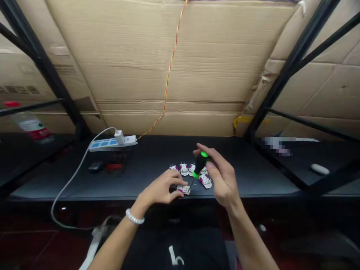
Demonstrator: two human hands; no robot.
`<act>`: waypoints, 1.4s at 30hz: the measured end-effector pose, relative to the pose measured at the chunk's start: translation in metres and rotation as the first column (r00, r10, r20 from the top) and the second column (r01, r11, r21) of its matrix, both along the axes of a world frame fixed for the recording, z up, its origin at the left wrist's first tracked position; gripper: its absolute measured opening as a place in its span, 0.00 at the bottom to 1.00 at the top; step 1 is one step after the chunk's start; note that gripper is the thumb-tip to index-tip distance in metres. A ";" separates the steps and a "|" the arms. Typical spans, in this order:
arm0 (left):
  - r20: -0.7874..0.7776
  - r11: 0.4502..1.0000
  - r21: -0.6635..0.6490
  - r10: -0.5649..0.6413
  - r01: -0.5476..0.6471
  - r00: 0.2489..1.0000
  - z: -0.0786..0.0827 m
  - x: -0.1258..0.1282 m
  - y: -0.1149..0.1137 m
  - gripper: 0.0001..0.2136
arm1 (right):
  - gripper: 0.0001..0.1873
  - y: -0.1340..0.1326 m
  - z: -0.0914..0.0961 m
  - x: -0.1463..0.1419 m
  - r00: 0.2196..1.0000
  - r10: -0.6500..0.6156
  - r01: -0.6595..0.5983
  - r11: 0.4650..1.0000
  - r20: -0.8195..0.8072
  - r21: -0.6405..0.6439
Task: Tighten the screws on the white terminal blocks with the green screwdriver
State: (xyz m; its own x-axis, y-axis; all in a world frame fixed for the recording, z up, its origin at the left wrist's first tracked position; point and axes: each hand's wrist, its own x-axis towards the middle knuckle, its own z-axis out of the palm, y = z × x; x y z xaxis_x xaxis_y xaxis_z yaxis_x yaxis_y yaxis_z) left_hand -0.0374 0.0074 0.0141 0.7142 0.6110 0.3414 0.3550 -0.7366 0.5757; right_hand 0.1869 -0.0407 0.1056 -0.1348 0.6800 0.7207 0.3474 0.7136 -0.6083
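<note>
1. On the black tabletop (157,150), about six small white circuit modules with magenta marks (183,169) are lying bunched together near the front edge, with small metal pins showing on several of them.

2. The right hand (222,176) is pinching a screwdriver (200,164) between thumb and fingers. The tool has a black handle with green bands, and the hand is holding it above the bunch, with its thin steel shaft (192,183) slanting down toward the nearest module.

3. The left hand (160,187) is curving over that front module (184,189), its fingers bent and pressing onto the module's top. Whether the thumb is also gripping it is hidden.

4. The shaft's tip is pointing just beside the front module and the left fingertips, but I cannot tell whether it is touching either.

5. A beaded bracelet (135,216) is circling the left wrist.

6. Further back on the tabletop, a white power strip (112,143) with blue switches is carrying a white charger (119,137). A white cable (73,180) is looping off the table's left side.

7. A red-and-yellow twisted wire (168,75) is running up a cardboard wall (168,45), and black metal frame bars (42,63) are rising on both sides.
</note>
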 end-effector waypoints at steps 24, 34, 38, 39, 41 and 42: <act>0.013 1.000 0.011 -0.003 0.003 1.000 0.000 0.000 0.000 0.14 | 0.23 -0.001 0.003 -0.001 0.983 -0.173 0.168 0.983 0.065 0.074; 0.025 0.999 0.029 -0.018 0.017 1.000 -0.005 0.000 0.003 0.13 | 0.27 0.000 -0.001 -0.002 0.986 -0.162 0.157 0.984 0.051 0.089; 0.029 1.000 0.020 -0.010 0.010 1.000 -0.004 0.000 0.002 0.13 | 0.28 0.001 -0.004 -0.004 0.981 -0.191 0.188 0.978 0.024 0.089; 0.029 1.000 0.020 -0.013 0.012 0.999 -0.004 0.000 0.002 0.13 | 0.30 0.001 -0.004 -0.004 0.988 -0.151 0.149 0.986 0.022 0.080; 0.026 1.000 0.021 -0.016 0.015 1.000 -0.003 0.000 0.002 0.13 | 0.31 0.000 -0.003 -0.003 0.998 -0.051 0.049 0.997 0.027 0.064; 0.025 1.000 0.022 -0.016 0.015 1.000 -0.003 0.000 0.002 0.13 | 0.30 -0.001 -0.002 -0.003 0.999 -0.013 0.011 0.998 0.032 0.056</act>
State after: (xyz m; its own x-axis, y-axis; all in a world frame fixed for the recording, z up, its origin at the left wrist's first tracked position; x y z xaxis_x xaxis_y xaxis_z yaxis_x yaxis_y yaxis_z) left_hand -0.0377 0.0091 0.0113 0.7147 0.5921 0.3723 0.3294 -0.7545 0.5677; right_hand 0.1841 -0.0416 0.1039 -0.1505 0.6404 0.7532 0.3751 0.7419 -0.5558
